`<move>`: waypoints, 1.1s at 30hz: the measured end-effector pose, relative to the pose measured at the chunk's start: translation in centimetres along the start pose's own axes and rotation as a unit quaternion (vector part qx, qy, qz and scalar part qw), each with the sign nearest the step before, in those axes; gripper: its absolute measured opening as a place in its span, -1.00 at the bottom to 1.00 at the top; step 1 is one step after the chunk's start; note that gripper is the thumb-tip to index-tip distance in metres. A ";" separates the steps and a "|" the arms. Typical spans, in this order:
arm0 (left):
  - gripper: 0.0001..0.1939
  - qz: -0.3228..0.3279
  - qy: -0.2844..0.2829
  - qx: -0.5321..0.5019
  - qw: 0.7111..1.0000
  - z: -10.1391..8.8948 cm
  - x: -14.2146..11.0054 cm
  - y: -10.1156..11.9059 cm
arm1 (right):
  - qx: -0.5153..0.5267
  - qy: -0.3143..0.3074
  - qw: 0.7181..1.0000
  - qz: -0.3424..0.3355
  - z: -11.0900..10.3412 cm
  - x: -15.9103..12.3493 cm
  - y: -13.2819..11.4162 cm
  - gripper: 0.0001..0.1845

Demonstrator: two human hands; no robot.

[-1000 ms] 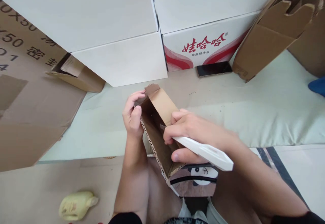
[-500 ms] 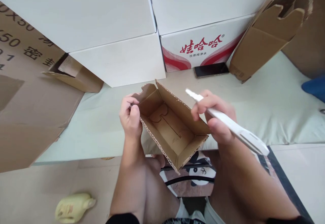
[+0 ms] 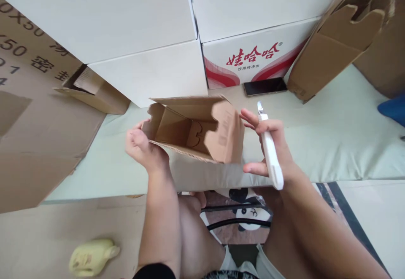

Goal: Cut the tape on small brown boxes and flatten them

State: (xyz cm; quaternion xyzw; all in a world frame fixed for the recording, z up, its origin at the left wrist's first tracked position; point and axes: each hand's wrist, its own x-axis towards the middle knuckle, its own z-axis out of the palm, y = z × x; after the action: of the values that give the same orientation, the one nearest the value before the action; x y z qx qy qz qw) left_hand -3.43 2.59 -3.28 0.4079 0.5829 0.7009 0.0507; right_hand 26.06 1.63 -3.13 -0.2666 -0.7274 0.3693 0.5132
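Note:
My left hand [image 3: 141,146] grips the left end of an open brown cardboard box [image 3: 177,129], its thumb at the rim. The box is held tilted above the pale green cloth, its opening facing me. Cut-out notches show in the flaps at both ends, and slot lines mark its inside bottom. Just right of the box, my right hand [image 3: 268,148] holds a white utility knife [image 3: 271,154] with a metal tip pointing away from me. Its thumb and some fingertips are spread toward the box's right end; whether they touch it I cannot tell.
White cartons [image 3: 152,76] stand stacked behind, one with red lettering. A black phone [image 3: 265,87] lies before them. Brown boxes flank the cloth-covered surface [image 3: 322,144], a tall one [image 3: 329,55] at right and a small one [image 3: 98,95] at left. A yellow bottle [image 3: 91,258] lies on the floor.
The cardboard box has turned and lifted, so its right end flap now shows. My left hand moved left with it. My right hand came off the box's edge, and the knife swung more upright.

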 end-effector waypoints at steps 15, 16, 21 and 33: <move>-0.43 0.122 0.025 -0.121 0.985 0.6 -2.0 2.5 | -0.075 -0.018 0.996 0.033 0.7 0.2 2.1 -0.04; -0.44 0.116 0.023 -0.133 0.984 0.6 -2.0 2.4 | -0.066 -0.017 0.998 0.016 0.7 0.3 2.0 -0.06; -0.48 0.013 0.001 -0.136 0.991 0.8 -1.4 2.2 | 0.020 0.051 0.998 -0.011 0.4 0.4 2.5 -0.16; -0.06 -0.219 -0.364 -0.197 0.884 -0.5 -1.5 0.6 | 0.332 0.202 0.804 0.451 -0.6 1.8 1.8 -0.33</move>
State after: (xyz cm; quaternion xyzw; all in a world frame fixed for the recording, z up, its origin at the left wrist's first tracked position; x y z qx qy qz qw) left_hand -2.49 1.23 -3.55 0.4781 0.4480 0.5743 0.4908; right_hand 25.99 4.20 -3.45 -0.4463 -0.2382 0.7160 0.4811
